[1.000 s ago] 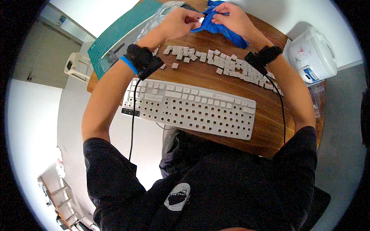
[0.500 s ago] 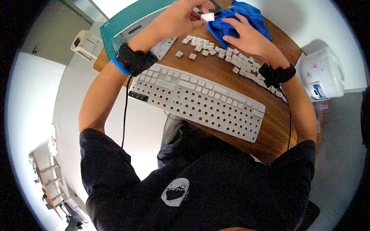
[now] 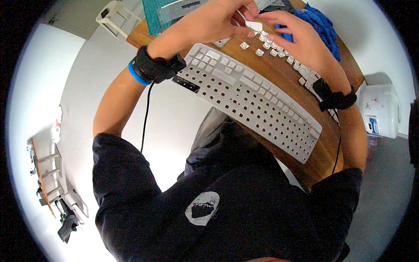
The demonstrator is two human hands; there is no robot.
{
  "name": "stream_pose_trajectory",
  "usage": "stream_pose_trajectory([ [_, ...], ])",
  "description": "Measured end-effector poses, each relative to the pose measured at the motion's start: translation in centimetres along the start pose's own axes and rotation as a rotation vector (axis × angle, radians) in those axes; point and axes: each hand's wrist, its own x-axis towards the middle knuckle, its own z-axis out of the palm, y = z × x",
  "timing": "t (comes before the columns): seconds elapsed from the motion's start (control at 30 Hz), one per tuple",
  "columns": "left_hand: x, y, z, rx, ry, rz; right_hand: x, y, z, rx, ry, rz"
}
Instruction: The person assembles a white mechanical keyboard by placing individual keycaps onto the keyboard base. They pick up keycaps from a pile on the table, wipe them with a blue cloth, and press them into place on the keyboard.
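Observation:
High in the view, my left hand point(image 3: 220, 22) pinches a white keycap point(image 3: 254, 26) between thumb and fingers. My right hand point(image 3: 301, 39) comes in from the other side. Its fingers are stretched out, with the tips close to that keycap; whether they touch it I cannot tell. Under and beside the right hand, many loose white keycaps point(image 3: 301, 67) lie in a band on the table. Closer to my body sits a white keyboard point(image 3: 262, 98), slanted, with caps on its far rows and bare switches over most of its near part.
A crumpled blue cloth point(image 3: 325, 32) lies beyond my right hand. A green cutting mat point(image 3: 152, 18) is on the wooden table point(image 3: 279, 78) at far left. A pale stool point(image 3: 114, 18) stands past the table's left edge. A white lidded appliance point(image 3: 382, 107) is at the right.
The view has shifted, so the keyboard and cloth appear farther right. My right hand has moved from over the cloth toward the keycap in my left hand.

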Motion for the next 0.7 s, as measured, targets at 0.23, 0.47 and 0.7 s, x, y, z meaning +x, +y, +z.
stream_pose_trajectory([
  [0.23, -4.5, -0.8, -0.8, -0.113, 0.025, 0.036, 3.3, -2.7, 3.5, 0.066, -0.034, -0.169],
  [0.47, -9.5, -3.4, -1.8, -0.033, -0.025, -0.063, 4.8, -5.0, 5.4, 0.034, -0.102, -0.203],
  [0.7, -12.9, -6.8, -1.1, 0.431, -0.046, 0.081, 3.9, -5.2, 7.0, -0.014, -0.369, -0.214],
])
